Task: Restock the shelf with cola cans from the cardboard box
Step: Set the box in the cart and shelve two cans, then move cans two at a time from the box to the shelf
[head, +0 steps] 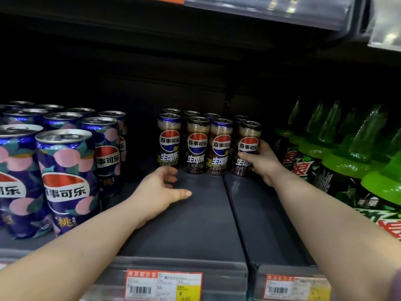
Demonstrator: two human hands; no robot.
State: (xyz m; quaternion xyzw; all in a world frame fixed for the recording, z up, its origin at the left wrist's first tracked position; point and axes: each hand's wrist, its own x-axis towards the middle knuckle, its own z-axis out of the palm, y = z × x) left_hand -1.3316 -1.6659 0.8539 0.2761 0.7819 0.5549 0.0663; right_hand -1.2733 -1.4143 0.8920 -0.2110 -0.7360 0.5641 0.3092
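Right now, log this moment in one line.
right hand: grips rightmost cola can on shelf | left hand: open by leftmost cola can

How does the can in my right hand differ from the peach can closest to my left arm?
The cola can is brown; the peach can is blue-purple with pink fruit. The right hand grips the cola can; nothing touches the peach can. The cola can stands far back on the shelf, the peach can near its front. Both are upright with the same round logo.
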